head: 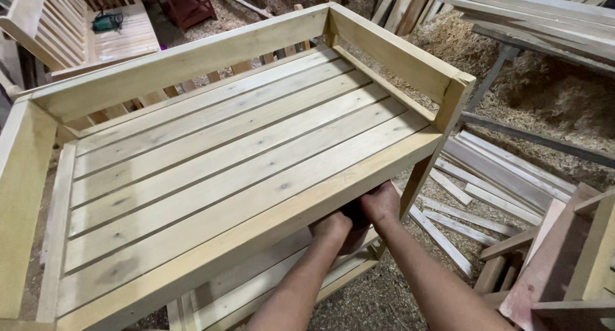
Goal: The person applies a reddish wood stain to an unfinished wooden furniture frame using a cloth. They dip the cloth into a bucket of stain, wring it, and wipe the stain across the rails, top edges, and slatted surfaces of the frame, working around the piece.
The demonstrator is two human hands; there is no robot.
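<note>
Head | slatted bench point(211, 152) | sawdust floor point(551, 94), loose planks point(493, 177) | left hand point(331, 227), right hand point(382, 204) under front rail; finger state indiscernible

A single camera, worn on the person's head, looks steeply down and forward over a slatted wooden bench frame point(230, 158), close enough that the frame fills most of the picture and runs off the left and bottom edges. Both forearms enter from the bottom edge (the wearer's own), reaching up to the frame's near rail. Beyond it, the view takes in the sawdust-strewn floor point(551, 100) and stacked planks point(538, 11) at the top right.
</note>
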